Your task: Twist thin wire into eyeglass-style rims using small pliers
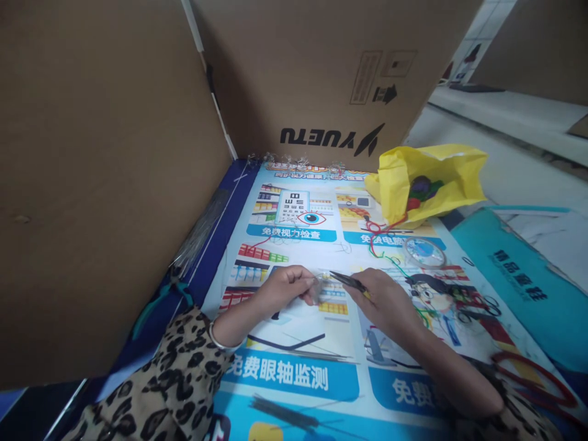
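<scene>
My left hand (291,285) is closed, thumb and fingers pinched on a small bundle of thin clear wire (316,288) near the middle of the printed sheet (353,260). From the right, my right hand (381,297) is wrapped round pliers (350,281) with dark, narrow jaws. The jaw tips point left and lie close to the wire at my left fingertips. Whether they touch it is too small to tell. Most of the pliers' handles are hidden in my right palm.
Cardboard walls (303,79) stand left and behind. Teal-handled pliers (158,303) lie left beside thin wires (202,236). A yellow bag (429,184), clear tape roll (425,252), red coil (533,380) and teal box (519,282) are right. Dark wires (285,413) lie in front.
</scene>
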`<state>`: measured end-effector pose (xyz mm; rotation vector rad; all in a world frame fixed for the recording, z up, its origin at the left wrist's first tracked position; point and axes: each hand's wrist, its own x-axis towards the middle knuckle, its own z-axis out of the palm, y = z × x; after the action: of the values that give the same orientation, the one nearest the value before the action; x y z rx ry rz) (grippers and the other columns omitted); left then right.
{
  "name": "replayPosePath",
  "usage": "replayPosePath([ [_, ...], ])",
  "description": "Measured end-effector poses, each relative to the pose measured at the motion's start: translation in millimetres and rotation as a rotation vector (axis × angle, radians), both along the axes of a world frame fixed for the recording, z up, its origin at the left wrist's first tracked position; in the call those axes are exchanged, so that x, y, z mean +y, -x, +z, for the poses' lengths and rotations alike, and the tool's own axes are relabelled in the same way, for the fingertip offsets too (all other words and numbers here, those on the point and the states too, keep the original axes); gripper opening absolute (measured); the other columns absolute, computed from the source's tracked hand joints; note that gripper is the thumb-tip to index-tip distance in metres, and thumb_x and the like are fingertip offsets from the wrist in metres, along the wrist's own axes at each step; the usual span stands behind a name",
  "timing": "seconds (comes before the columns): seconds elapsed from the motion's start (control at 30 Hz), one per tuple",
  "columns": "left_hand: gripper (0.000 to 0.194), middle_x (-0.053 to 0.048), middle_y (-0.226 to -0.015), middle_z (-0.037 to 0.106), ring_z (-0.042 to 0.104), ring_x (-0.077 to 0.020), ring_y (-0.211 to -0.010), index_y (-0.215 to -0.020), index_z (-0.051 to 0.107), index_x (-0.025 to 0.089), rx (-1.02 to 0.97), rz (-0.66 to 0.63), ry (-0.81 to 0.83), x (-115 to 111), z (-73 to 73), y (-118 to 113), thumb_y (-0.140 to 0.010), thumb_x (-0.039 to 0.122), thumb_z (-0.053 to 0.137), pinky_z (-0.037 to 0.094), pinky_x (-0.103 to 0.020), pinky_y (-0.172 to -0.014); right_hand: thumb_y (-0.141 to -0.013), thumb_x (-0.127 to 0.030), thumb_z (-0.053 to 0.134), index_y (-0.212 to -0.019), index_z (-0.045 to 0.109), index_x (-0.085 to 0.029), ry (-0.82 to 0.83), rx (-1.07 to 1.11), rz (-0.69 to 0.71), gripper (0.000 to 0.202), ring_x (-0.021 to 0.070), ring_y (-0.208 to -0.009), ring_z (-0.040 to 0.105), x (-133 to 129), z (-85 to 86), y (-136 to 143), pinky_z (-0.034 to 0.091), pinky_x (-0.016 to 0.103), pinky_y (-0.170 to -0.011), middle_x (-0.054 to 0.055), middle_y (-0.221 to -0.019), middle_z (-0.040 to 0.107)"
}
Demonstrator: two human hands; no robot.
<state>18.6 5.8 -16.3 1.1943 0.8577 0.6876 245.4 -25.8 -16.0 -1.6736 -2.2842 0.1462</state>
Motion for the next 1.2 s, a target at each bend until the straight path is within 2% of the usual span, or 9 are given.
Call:
replayPosePath([
  [0.17,0.028,-0.003,-0.063,0.064,0.059,-0.0088,-0.054,-0.076,0.059,0.01,-0.003,-0.039,-0.011,-1,2.8,-1,-0.075,0.038,0.062,0.045,-0.019,-0.055,-0.086,-0.033,0.045,-0.087,0.061,-0.019,-0.05,-0.036,0.092,0.021,0.0192,-0.082,0.053,0,3.2,0,0.038,0.029,-0.073,0.006,-0.082,0.061],
  [0.33,0.031,-0.003,-0.063,0.064,0.059,-0.0091,-0.053,-0.075,0.058,0.01,-0.003,-0.059,-0.001,-1,3.3,-1,-0.073,0.041,0.063,0.045,-0.02,-0.054,-0.085,-0.029,0.046,-0.085,0.061,-0.021,-0.074,-0.097,0.026,0.017,0.0165,-0.077,0.056,-4,2.6,0,0.038,0.025,-0.064,0.004,-0.08,0.062],
  [0.53,0.031,-0.002,-0.063,0.064,0.059,-0.0086,-0.053,-0.074,0.058,0.01,0.016,-0.115,0.021,-1,3.6,0,-0.072,0.041,0.064,0.044,-0.019,-0.054,-0.086,-0.034,0.045,-0.086,0.061,-0.021,-0.086,-0.11,0.009,0.02,0.0162,-0.074,0.058,-4,6.7,-3,0.038,0.024,-0.061,0.003,-0.079,0.063],
  [0.77,0.027,-0.002,-0.065,0.063,0.06,-0.0084,-0.055,-0.078,0.058,0.01,-0.004,-0.054,-0.002,1,-0.9,3,-0.076,0.037,0.061,0.043,-0.019,-0.056,-0.086,-0.035,0.045,-0.085,0.06,-0.018,-0.065,-0.058,0.138,0.023,0.018,-0.079,0.054,7,15.7,-17,0.039,0.028,-0.07,0.006,-0.081,0.061],
  [0.9,0.029,-0.003,-0.064,0.063,0.06,-0.0094,-0.054,-0.075,0.058,0.01,-0.035,-0.066,0.033,1,-0.2,2,-0.073,0.039,0.064,0.044,-0.02,-0.055,-0.083,-0.03,0.048,-0.085,0.061,-0.018,-0.106,-0.111,0.153,0.018,0.0178,-0.078,0.053,6,12.1,-12,0.038,0.028,-0.07,0.006,-0.08,0.061],
  [1.07,0.032,-0.003,-0.062,0.064,0.059,-0.0096,-0.052,-0.072,0.059,0.01,-0.06,-0.075,0.082,-1,5.9,1,-0.069,0.04,0.068,0.043,-0.02,-0.054,-0.08,-0.02,0.052,-0.081,0.062,-0.018,-0.198,-0.196,0.091,0.011,0.0164,-0.076,0.053,1,7.7,-7,0.035,0.025,-0.065,0.004,-0.076,0.061],
  [1.2,0.031,-0.002,-0.061,0.063,0.059,-0.0095,-0.05,-0.069,0.059,0.01,-0.065,-0.145,0.122,-3,6.9,1,-0.068,0.039,0.069,0.043,-0.02,-0.052,-0.08,-0.017,0.051,-0.078,0.062,-0.018,-0.3,-0.271,0.1,0.011,0.0163,-0.072,0.05,2,8.7,-8,0.032,0.026,-0.066,0.003,-0.071,0.059],
])
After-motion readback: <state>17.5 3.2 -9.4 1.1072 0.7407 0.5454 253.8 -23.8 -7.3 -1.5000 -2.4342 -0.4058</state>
